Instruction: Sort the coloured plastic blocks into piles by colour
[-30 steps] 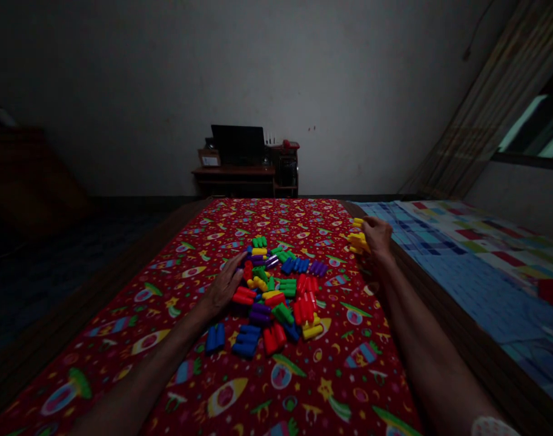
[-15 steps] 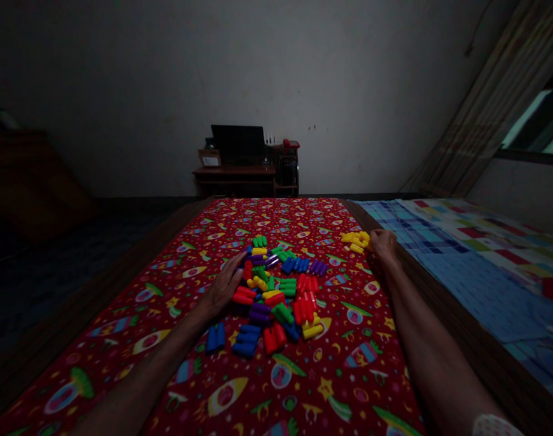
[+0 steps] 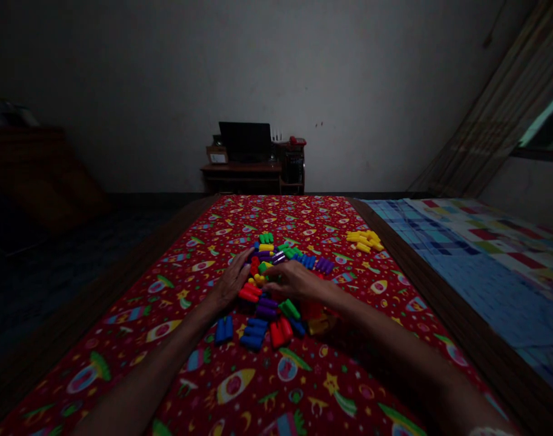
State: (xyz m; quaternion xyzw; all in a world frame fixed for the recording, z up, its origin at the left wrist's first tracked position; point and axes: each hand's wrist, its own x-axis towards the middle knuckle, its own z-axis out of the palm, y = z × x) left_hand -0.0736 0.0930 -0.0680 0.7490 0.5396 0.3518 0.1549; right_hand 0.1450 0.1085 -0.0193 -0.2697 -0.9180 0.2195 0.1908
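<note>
- Left hand (image 3: pixel 231 283): fingers spread, touching the edge of the block pile (image 3: pixel 266 309), holding nothing visible.
- Right hand (image 3: pixel 294 281): fingers curved over the pile; grip cannot be determined.
- Yellow blocks (image 3: pixel 363 240): apart, upper right, on the red bedsheet (image 3: pixel 203 387).

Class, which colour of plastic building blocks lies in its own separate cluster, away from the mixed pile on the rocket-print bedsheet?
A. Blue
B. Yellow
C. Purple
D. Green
B. The yellow blocks sit together toward the right of the red rocket-print bedsheet, apart from the mixed pile.
</note>
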